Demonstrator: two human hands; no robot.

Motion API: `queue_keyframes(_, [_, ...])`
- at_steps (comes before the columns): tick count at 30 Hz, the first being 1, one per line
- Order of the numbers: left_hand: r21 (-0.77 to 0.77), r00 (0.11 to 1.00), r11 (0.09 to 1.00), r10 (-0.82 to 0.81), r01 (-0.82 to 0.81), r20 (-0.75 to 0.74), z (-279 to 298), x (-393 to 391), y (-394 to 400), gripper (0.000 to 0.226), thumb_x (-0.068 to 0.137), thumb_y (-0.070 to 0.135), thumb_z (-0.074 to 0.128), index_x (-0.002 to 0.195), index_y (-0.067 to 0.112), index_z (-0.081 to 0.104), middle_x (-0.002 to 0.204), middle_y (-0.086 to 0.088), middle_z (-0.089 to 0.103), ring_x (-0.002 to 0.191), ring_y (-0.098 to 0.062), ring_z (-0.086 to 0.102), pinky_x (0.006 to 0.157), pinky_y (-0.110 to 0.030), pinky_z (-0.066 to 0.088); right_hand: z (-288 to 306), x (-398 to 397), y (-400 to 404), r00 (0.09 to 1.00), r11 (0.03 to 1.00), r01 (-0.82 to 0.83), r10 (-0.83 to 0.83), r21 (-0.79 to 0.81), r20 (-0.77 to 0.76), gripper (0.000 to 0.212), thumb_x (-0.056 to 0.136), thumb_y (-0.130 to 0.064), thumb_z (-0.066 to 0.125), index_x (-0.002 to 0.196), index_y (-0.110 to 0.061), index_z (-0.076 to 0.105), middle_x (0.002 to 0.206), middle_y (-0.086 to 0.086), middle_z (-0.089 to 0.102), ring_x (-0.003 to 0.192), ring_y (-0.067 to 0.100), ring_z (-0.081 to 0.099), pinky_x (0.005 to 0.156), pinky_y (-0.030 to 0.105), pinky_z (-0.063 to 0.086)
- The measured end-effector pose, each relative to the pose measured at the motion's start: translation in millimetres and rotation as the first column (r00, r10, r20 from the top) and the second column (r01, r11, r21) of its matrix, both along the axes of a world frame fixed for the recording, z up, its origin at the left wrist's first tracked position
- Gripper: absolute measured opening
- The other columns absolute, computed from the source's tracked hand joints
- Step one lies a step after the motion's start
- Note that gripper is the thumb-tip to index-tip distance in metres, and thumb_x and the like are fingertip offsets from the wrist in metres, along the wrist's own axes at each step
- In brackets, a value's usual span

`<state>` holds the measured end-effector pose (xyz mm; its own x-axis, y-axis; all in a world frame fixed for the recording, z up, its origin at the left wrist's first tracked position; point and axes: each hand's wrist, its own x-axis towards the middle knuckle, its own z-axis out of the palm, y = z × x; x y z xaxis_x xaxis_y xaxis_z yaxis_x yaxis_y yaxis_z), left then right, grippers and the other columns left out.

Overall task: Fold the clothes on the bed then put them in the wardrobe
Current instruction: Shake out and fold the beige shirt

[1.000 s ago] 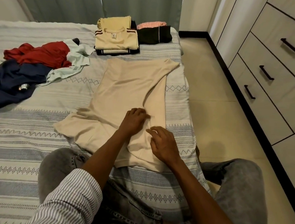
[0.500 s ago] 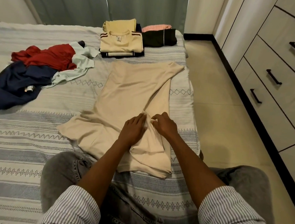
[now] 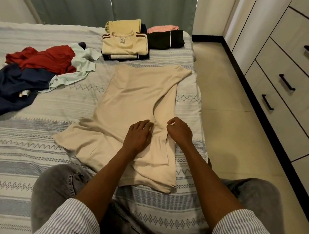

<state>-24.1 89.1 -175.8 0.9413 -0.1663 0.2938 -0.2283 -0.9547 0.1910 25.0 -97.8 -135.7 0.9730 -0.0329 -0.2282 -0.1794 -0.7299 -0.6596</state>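
A beige garment (image 3: 132,100) lies spread lengthwise on the striped bed (image 3: 27,143), its right side folded over toward the middle. My left hand (image 3: 139,135) presses flat on the cloth just left of the fold. My right hand (image 3: 180,131) sits on the folded flap with curled fingers, thumb and forefinger pinching the fabric. A stack of folded clothes (image 3: 125,42) with a cream shirt on top stands at the far end, beside folded black (image 3: 165,39) and pink (image 3: 162,28) pieces. Unfolded red (image 3: 43,58), navy (image 3: 13,87) and pale green (image 3: 74,71) clothes are heaped at the left.
White drawers with black handles (image 3: 286,82) line the right wall across a strip of tiled floor (image 3: 230,104). Grey curtains (image 3: 103,4) hang behind the bed. My knees in grey jeans (image 3: 55,188) rest on the bed's near edge.
Both hands slid up the garment from its lower part. My right hand then moved right, away from the left, drawing the folded flap flatter.
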Motion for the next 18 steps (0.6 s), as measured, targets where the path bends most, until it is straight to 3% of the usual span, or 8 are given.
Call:
queue_keyframes(5, [-0.057, 0.998, 0.998, 0.043, -0.041, 0.037, 13.2, 21.9, -12.1, 0.031, 0.096, 0.032, 0.042, 0.104, 0.014, 0.066, 0.125, -0.006, 0.063, 0.106, -0.031, 0.060, 0.087, -0.040, 0.046, -8.6, 24.4, -21.3, 0.998, 0.998, -0.008, 0.004, 0.068, 0.066, 0.017, 0.090, -0.031, 0.054, 0.100, -0.030, 0.067, 0.098, -0.005, 0.069, 0.093, 0.023, 0.064, 0.076, 0.032, 0.047])
queue_keyframes(10, [-0.077, 0.998, 0.997, 0.026, -0.021, 0.061, 34.8, 70.2, -27.2, 0.039, 0.095, 0.034, 0.036, 0.107, 0.015, 0.067, 0.125, -0.007, 0.062, 0.104, -0.033, 0.060, 0.087, -0.041, 0.046, -2.7, 81.3, -38.2, 0.994, 0.979, 0.017, -0.039, 0.201, 0.102, 0.020, 0.090, -0.023, 0.057, 0.104, -0.025, 0.071, 0.102, -0.004, 0.072, 0.095, 0.017, 0.065, 0.083, 0.034, 0.051])
queue_keyframes(13, [-0.068, 0.999, 0.997, 0.031, -0.031, 0.009, 46.3, 104.0, -41.3, 0.027, 0.095, 0.027, 0.050, 0.114, 0.016, 0.066, 0.129, -0.006, 0.059, 0.108, -0.033, 0.058, 0.089, -0.041, 0.043, 3.8, 132.6, -44.7, 0.992, 0.918, 0.092, -0.117, 0.387, 0.043, 0.022, 0.086, -0.020, 0.061, 0.105, -0.023, 0.071, 0.098, 0.002, 0.074, 0.088, 0.022, 0.069, 0.085, 0.040, 0.054])
queue_keyframes(15, [-0.042, 0.999, 0.998, 0.044, -0.045, -0.023, 52.3, 109.3, -47.5, 0.029, 0.095, 0.026, 0.054, 0.120, 0.018, 0.064, 0.134, -0.006, 0.055, 0.113, -0.034, 0.055, 0.092, -0.042, 0.040, 9.8, 149.4, -44.0, 0.990, 0.845, 0.129, -0.140, 0.519, -0.017, 0.024, 0.089, -0.016, 0.060, 0.112, -0.019, 0.066, 0.094, 0.006, 0.071, 0.071, 0.019, 0.066, 0.071, 0.038, 0.054])
queue_keyframes(17, [0.004, 0.995, 0.998, 0.065, -0.064, -0.076, 45.5, 150.3, -56.4, 0.035, 0.096, 0.029, 0.052, 0.128, 0.021, 0.060, 0.140, -0.006, 0.051, 0.119, -0.034, 0.051, 0.096, -0.042, 0.038, 7.6, 196.2, -43.2, 0.977, 0.721, 0.204, -0.191, 0.662, -0.094, 0.026, 0.094, -0.004, 0.054, 0.119, -0.010, 0.058, 0.079, 0.005, 0.059, 0.055, 0.012, 0.051, 0.050, 0.026, 0.043])
queue_keyframes(18, [0.032, 0.992, 0.996, 0.080, -0.077, -0.096, 47.0, 148.1, -57.4, 0.038, 0.096, 0.030, 0.050, 0.132, 0.023, 0.057, 0.142, -0.006, 0.049, 0.120, -0.035, 0.050, 0.097, -0.043, 0.037, 12.7, 197.6, -43.0, 0.967, 0.674, 0.241, -0.226, 0.698, -0.115, 0.023, 0.095, 0.002, 0.051, 0.115, -0.008, 0.057, 0.074, 0.002, 0.053, 0.054, 0.012, 0.046, 0.046, 0.021, 0.038])
